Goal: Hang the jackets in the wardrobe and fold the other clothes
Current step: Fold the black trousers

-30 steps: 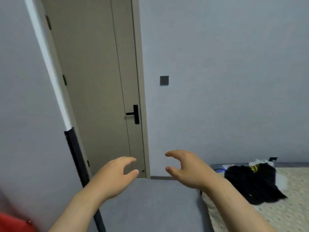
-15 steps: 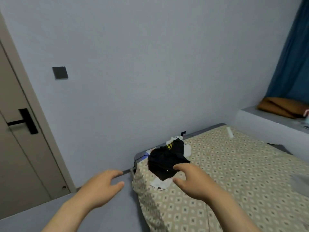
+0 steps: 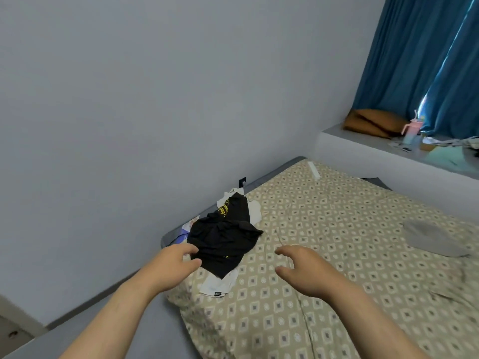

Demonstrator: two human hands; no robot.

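The bed [image 3: 337, 275] wears a beige cover printed with small diamonds and squares. Near its left corner, by the wall, lies a crumpled heap: a black garment [image 3: 223, 239] with a yellow print on top, and white garments [image 3: 220, 283] showing beneath and around it. A small white strip [image 3: 313, 171] lies near the far edge, and a flat grey piece [image 3: 435, 238] — cloth or cushion, hard to tell — rests well apart on the right.

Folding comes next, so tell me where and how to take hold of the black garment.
Pinch the black garment at its near edge, coming from the near left. It lies crumpled atop a white garment, and that edge lies free over it, so it should probably lift off alone.
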